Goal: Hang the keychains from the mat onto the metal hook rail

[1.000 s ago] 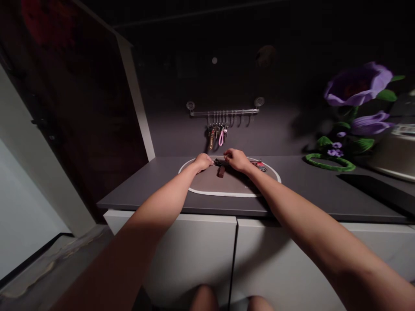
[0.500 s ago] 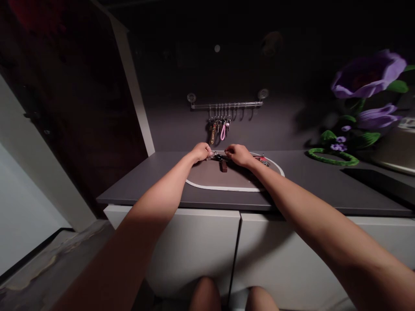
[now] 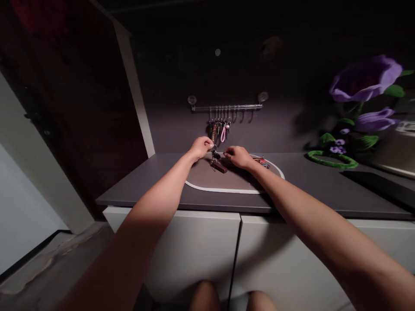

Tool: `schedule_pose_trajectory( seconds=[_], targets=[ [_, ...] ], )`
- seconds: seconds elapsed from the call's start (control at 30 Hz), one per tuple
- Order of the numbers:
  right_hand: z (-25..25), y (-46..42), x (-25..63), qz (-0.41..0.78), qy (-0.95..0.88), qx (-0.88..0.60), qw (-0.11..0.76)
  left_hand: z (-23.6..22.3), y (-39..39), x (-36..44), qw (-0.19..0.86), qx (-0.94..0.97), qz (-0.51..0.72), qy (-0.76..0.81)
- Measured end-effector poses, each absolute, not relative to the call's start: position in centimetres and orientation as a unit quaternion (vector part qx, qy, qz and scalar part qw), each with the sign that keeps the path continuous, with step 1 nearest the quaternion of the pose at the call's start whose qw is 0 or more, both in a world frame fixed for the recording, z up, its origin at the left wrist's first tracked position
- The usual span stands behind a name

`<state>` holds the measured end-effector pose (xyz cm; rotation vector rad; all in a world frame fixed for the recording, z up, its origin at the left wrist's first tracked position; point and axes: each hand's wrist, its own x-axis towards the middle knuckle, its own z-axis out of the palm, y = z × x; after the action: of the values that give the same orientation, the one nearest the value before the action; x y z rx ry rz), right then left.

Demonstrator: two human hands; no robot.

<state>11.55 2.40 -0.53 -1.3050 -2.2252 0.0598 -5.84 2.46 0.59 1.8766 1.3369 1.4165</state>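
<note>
My left hand (image 3: 202,147) is closed in a pinch on the ring of a bunch of keys (image 3: 215,154), which hangs just over the brown mat (image 3: 210,180). A dark reddish-brown block-shaped fob (image 3: 220,167) dangles low from the bunch, at or close to the mat. To its right, my right hand (image 3: 237,156) hovers at the mat with fingers curled together; whether anything is between them is hidden. Beside the right wrist lie a red item (image 3: 261,160) and some metal pieces, partly covered.
A clear hook rail (image 3: 227,107) on the dark wall carries several keys, a pink strap (image 3: 223,134) and a brown tag (image 3: 213,133). Purple flowers (image 3: 366,82) with a green ring base (image 3: 332,160) stand right on the grey counter (image 3: 136,185). White cabinet doors (image 3: 197,250) are below.
My left hand has risen slightly with the keys, so the bunch now hangs from its fingers. The fob has swung round on the mat. My right hand has barely moved.
</note>
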Motion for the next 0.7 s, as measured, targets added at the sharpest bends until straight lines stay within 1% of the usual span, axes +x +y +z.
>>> schedule_pose_trajectory(
  seconds=[0.17,0.37,0.53,0.7],
  targets=[
    [-0.4,2.0,11.4,0.052,-0.820,-0.472,0.319,1.0,2.3,-5.5,0.292,0.645,0.549,0.445],
    [-0.1,1.7,11.2,0.095,-0.797,-0.447,0.394,1.4,1.9,-5.3,0.368,0.608,0.582,0.397],
    [0.3,1.3,11.1,0.193,-0.780,-0.375,0.462,1.7,1.5,-5.1,0.395,0.591,0.591,0.381],
    [0.8,0.7,10.9,0.273,-0.752,-0.331,0.501,1.7,1.1,-4.9,0.415,0.589,0.593,0.359]
  ],
)
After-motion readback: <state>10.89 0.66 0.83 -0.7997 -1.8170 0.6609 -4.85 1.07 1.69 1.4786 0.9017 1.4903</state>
